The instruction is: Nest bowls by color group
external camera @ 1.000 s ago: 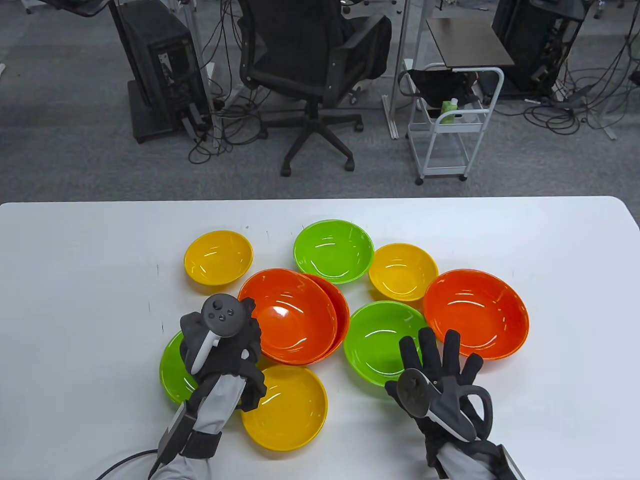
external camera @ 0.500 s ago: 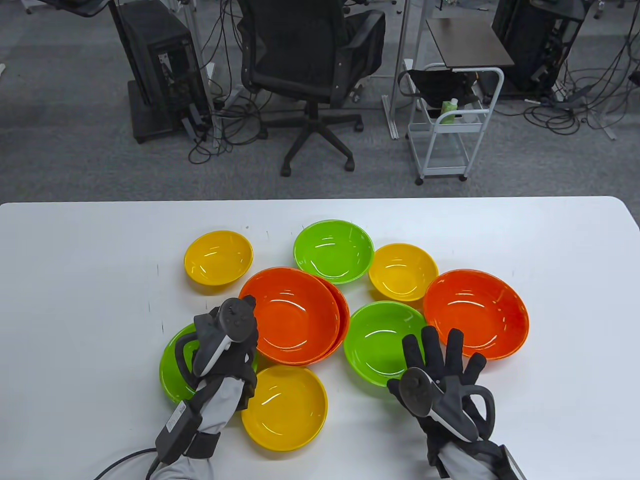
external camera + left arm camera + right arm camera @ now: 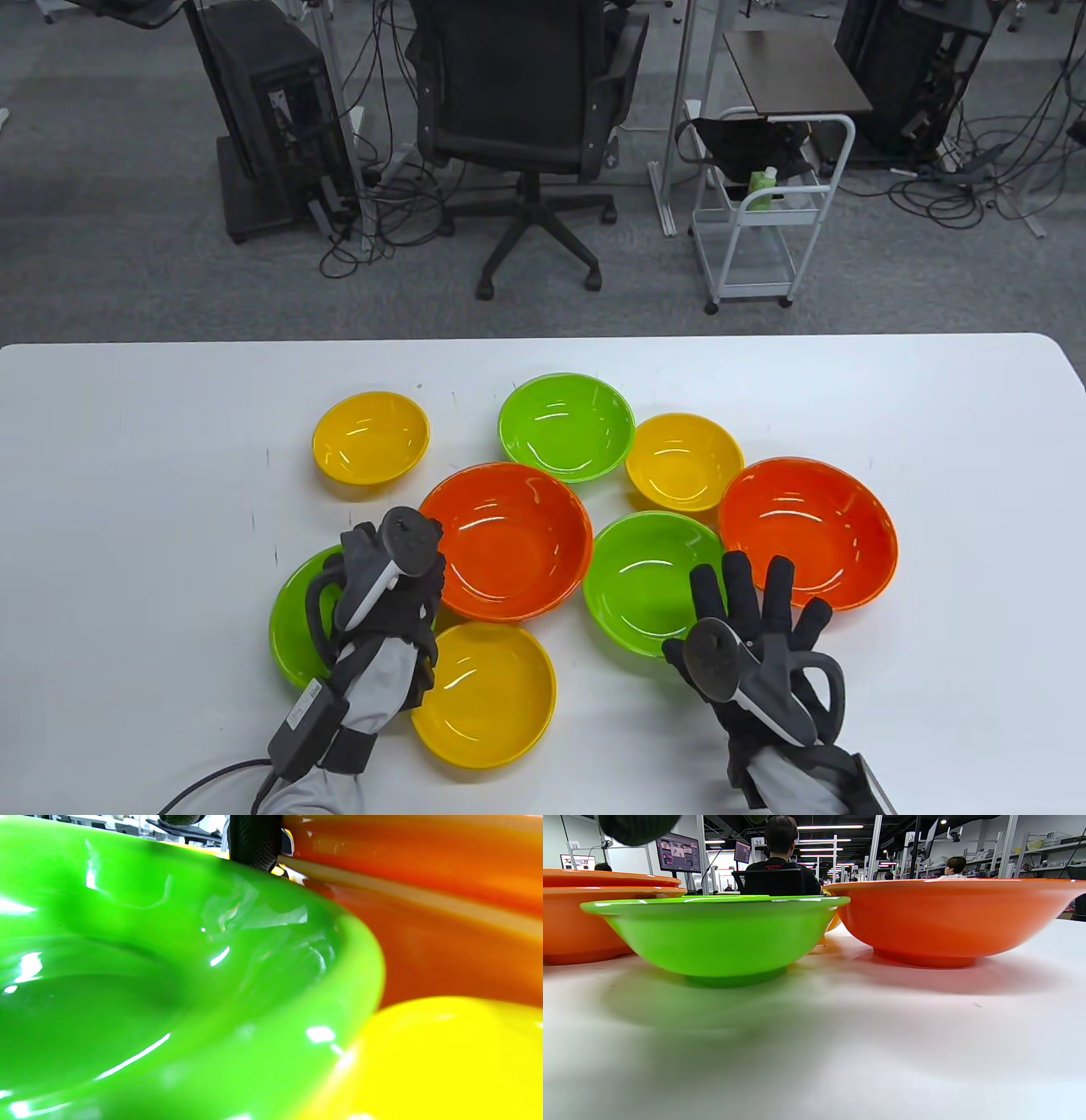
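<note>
Grey carpet (image 3: 127, 212) covers the floor beyond the white table (image 3: 933, 424). A black office chair (image 3: 526, 110) stands centre, a black computer tower (image 3: 271, 119) to its left, and a white wire cart (image 3: 764, 212) to its right. Cables (image 3: 976, 187) trail over the carpet. Ceiling strip lights (image 3: 829, 827) glow above distant desks.

L grip (image 3: 386, 594): blk glove, grey sleeve, blk cable | R grip (image 3: 755, 637): blk glove, grey/blk tracker

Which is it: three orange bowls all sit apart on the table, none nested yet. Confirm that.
Wrong. Two orange bowls are already nested near the left hand; the right wrist view shows their stacked rims. Only the third orange bowl sits apart.
</note>
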Demonstrator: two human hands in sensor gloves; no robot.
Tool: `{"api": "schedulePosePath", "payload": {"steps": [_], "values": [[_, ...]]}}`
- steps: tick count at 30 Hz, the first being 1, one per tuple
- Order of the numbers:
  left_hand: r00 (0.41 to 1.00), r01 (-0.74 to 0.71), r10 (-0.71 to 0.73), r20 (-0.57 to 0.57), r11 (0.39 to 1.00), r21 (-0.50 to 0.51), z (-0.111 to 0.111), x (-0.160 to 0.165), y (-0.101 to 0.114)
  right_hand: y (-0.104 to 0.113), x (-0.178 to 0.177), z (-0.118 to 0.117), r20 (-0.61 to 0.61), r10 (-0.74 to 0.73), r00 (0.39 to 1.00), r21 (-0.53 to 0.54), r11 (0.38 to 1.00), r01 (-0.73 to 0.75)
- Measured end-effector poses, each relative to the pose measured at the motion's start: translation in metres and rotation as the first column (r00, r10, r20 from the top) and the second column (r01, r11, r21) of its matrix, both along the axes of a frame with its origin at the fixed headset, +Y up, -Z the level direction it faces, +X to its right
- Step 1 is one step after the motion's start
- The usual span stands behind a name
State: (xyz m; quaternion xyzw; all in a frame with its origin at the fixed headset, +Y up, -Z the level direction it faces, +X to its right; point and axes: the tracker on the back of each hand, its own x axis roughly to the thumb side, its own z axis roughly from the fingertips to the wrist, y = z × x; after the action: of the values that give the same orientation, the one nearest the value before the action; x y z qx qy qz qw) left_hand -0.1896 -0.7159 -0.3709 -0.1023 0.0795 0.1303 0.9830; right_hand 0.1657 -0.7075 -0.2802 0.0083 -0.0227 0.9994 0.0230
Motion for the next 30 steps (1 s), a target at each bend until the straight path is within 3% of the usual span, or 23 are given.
{"api": "schedulePosePath", "payload": {"steps": [7, 15, 20, 30], "values": [[1.0, 0.007, -0.007, 0.011, 1.0, -0.021, 0.003, 0.0, 0.004, 0.006, 0.009, -0.001, 0.035, -0.043, 0.998, 0.01, 0.999, 0.042], [0.997, 0.036, -0.043, 0.063, 0.993, 0.112, 0.027, -0.001, 0.037, 0.015, 0.035, -0.007, 0.144, -0.146, 0.979, 0.015, 0.989, 0.145], [0.989, 0.046, -0.073, 0.129, 0.978, 0.205, 0.052, -0.013, 0.038, 0.014, 0.065, -0.016, 0.25, -0.172, 0.953, 0.033, 0.985, 0.169], [0.965, 0.087, -0.164, 0.205, 0.937, 0.34, 0.076, -0.03, 0.03, -0.011, 0.127, -0.035, 0.486, -0.357, 0.798, 0.029, 0.919, 0.393]]}}
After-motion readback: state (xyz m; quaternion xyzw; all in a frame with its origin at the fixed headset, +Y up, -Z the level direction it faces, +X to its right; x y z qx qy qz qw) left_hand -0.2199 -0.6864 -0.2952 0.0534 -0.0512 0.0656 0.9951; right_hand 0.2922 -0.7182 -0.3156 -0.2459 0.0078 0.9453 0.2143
